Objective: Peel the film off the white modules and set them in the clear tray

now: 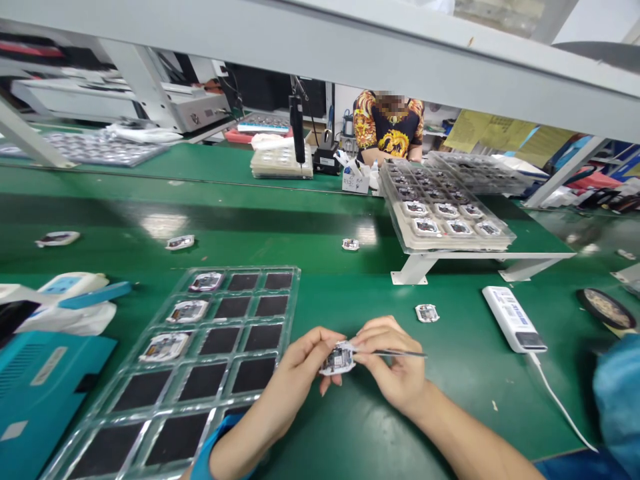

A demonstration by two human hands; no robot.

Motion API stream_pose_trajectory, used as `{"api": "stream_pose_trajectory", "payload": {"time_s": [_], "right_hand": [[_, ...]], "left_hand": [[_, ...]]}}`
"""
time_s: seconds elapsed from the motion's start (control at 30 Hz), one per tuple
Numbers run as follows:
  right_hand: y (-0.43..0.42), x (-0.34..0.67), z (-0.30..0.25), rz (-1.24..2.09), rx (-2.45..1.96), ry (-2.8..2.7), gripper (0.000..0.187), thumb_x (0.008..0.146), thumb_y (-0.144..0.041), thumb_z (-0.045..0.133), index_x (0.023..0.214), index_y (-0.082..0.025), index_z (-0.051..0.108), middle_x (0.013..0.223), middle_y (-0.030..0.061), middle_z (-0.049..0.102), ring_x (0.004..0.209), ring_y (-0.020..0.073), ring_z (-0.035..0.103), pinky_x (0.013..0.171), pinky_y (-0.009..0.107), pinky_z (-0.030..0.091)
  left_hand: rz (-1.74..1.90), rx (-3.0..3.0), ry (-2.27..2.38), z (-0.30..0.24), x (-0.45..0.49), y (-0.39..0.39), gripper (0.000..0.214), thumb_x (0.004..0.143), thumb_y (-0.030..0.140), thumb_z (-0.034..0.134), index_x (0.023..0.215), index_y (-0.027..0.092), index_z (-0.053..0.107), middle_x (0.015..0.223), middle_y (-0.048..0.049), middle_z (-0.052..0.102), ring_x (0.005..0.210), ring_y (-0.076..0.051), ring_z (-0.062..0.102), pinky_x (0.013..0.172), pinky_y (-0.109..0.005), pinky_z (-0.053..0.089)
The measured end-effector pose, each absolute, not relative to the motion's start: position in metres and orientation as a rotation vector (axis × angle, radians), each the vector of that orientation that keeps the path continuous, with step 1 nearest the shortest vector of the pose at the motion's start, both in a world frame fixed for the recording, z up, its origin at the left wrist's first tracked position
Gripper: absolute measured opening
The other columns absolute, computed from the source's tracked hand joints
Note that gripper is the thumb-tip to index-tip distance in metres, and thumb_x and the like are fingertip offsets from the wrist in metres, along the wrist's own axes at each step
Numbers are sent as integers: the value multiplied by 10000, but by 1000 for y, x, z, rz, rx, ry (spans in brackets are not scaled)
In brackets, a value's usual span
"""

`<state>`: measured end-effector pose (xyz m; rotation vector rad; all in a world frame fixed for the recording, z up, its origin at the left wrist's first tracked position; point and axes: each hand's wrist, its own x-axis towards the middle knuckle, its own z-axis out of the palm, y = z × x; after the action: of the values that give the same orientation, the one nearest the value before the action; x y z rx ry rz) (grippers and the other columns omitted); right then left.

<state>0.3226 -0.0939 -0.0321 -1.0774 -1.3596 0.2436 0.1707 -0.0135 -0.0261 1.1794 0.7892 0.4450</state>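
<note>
Between the fingers and thumb of my left hand (305, 360) is a small white-rimmed electronic module (338, 359), its circuit board facing up. My right hand (390, 360) is closed around a pair of slim metal tweezers (407, 353), whose back end sticks out to the right. The tips of the tweezers are hidden by my fingers at the module's right edge. To the left lies a clear plastic tray (295, 300) with dark square pockets. Three similar modules sit in its left column, the nearest being a white one (164, 347). Another loose module (427, 313) rests beyond my right hand.
A raised green shelf (540, 247) carries stacked trays of modules (455, 243). A white corded device (513, 320) lies at right, a teal box (55, 387) at left. Several modules dot the strip behind. An electric screwdriver (297, 127) hangs ahead; a person (387, 130) sits opposite.
</note>
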Motion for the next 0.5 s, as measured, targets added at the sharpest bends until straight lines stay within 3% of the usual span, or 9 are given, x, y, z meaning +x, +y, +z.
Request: {"api": "stream_pose_trajectory", "payload": {"time_s": [0.5], "right_hand": [[-96, 320, -33, 536, -1187, -1200, 43, 862, -173, 715, 855, -213, 703, 858, 46, 773, 784, 184, 742, 716, 296, 597]], "left_hand": [[387, 1234, 817, -29, 171, -11, 437, 784, 598, 652, 780, 162, 618, 524, 33, 578, 471, -104, 479, 435, -197, 350]]}}
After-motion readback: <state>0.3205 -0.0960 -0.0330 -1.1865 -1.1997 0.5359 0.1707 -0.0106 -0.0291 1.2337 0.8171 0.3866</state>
